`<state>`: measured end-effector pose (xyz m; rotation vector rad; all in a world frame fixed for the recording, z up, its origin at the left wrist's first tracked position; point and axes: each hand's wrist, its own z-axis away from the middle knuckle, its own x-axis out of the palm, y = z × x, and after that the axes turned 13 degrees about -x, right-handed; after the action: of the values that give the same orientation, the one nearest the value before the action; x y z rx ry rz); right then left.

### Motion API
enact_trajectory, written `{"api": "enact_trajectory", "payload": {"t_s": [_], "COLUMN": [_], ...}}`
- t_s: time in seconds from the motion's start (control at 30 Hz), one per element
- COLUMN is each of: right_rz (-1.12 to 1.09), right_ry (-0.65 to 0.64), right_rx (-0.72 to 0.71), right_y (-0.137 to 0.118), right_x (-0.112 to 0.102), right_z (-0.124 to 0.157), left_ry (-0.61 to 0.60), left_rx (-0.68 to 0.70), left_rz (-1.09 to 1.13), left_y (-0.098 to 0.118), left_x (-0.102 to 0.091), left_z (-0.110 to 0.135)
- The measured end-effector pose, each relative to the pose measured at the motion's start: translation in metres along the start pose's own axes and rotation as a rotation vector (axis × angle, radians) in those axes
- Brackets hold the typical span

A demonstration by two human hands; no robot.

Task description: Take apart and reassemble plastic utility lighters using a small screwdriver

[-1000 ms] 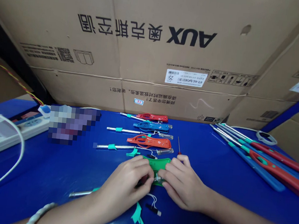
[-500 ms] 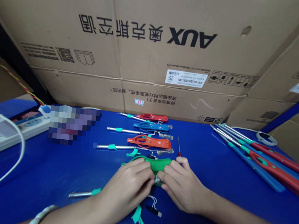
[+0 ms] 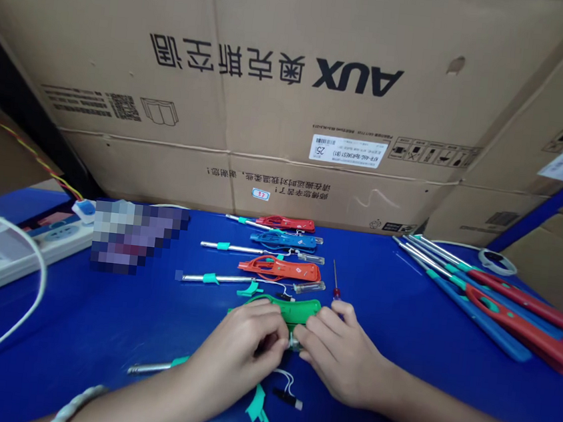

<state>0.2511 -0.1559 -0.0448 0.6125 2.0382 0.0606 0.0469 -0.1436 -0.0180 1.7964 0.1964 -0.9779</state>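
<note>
A green lighter casing half (image 3: 296, 310) lies on the blue table, partly covered by my hands. My right hand (image 3: 341, 355) is closed on a small clear fuel tank (image 3: 294, 342), mostly hidden by its fingers. At the tank's left end my left hand (image 3: 252, 342) is pinched shut; what sits in its fingertips is too small to make out. Below the hands lie white wires with a black igniter piece (image 3: 286, 397) and a teal trigger (image 3: 257, 404). A metal lighter tube (image 3: 151, 368) pokes out past my left forearm. Just beyond my right hand is a red-handled screwdriver (image 3: 336, 284).
Opened lighters in orange (image 3: 288, 269), blue (image 3: 283, 240) and red (image 3: 290, 223) lie in rows behind. Several whole lighters (image 3: 506, 322) are piled at right. A power strip (image 3: 65, 232) with a white cable stands left. A large cardboard box (image 3: 271, 116) walls off the back.
Both hands stay over the green casing and the clear tank, with only a slight shift of the fingers. The whole view has moved slightly.
</note>
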Motion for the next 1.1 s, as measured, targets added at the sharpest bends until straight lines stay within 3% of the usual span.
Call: {"api": "enact_trajectory", "payload": {"t_s": [0.23,0.5,0.63,0.83,0.93,1.1], "right_rz": [0.054,-0.065,-0.108,-0.138,-0.141,-0.159], "right_ry": [-0.001,-0.047,-0.049,-0.040,-0.037,-0.039], "right_rx": [-0.012,0.037,0.064,0.067,0.069,0.100], "right_y": [-0.002,0.000,0.000,0.000,0.000,0.001], "right_x": [0.000,-0.002,-0.002,-0.004,-0.005,-0.005], "right_z": [0.000,-0.002,0.000,0.000,-0.001,-0.001], "left_ry": [-0.088,-0.166,-0.178,-0.412,-0.443,-0.396], "left_rx": [-0.129,-0.110,-0.112,-0.172,-0.150,-0.093], "left_rz": [0.121,-0.005,-0.257,-0.753,-0.842,-0.830], "left_y": [0.000,0.003,0.007,0.007,0.007,0.003], "left_x": [-0.003,-0.022,-0.045,-0.061,-0.058,-0.059], "left_z": [-0.004,-0.007,-0.004,0.009,0.012,0.012]}}
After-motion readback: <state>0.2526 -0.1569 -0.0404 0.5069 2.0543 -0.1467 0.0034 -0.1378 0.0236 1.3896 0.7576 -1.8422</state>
